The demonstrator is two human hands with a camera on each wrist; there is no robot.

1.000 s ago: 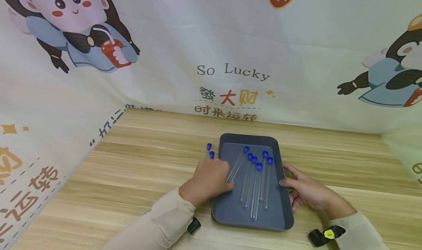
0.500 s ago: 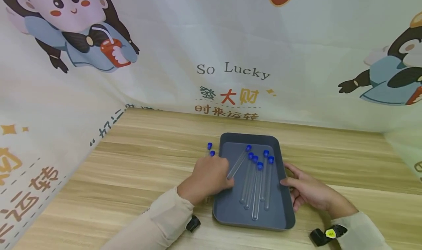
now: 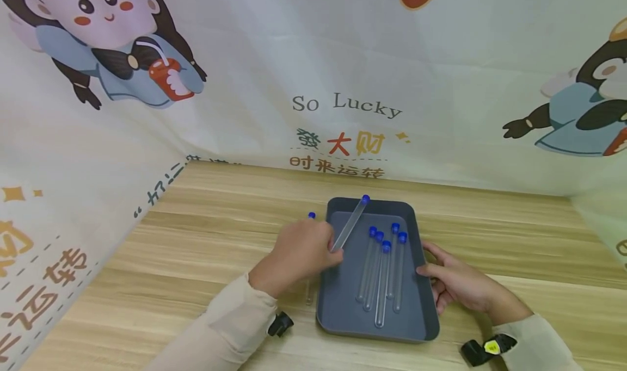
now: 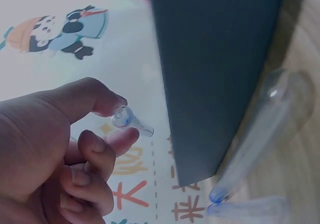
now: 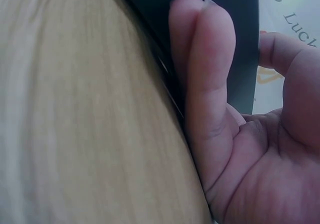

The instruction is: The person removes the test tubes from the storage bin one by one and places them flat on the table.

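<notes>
My left hand [image 3: 300, 254] pinches a clear test tube [image 3: 350, 225] with a blue cap between thumb and forefinger. That tube slants above the left side of a dark grey tray [image 3: 343, 316], its cap end pointing up and away. In the left wrist view its rounded end [image 4: 121, 116] shows at the fingertips, and the other fingers curl loosely. Several more capped test tubes [image 3: 381, 284] lie lengthwise in the tray. My right hand [image 3: 462, 285] grips the tray's right wall, thumb at the rim. Its fingers [image 5: 210, 74] press along the outer side in the right wrist view.
Left of the tray, test tubes [image 4: 255, 129] lie on the wooden table [image 3: 206, 251]; my left hand mostly covers them in the head view, leaving one blue cap [image 3: 311, 215] in sight. A printed cloth [image 3: 245, 88] stands behind and at the sides.
My left hand has risen slightly and shifted left, lifting the slanted test tube up from the tray. The right hand and tray stay almost in place.
</notes>
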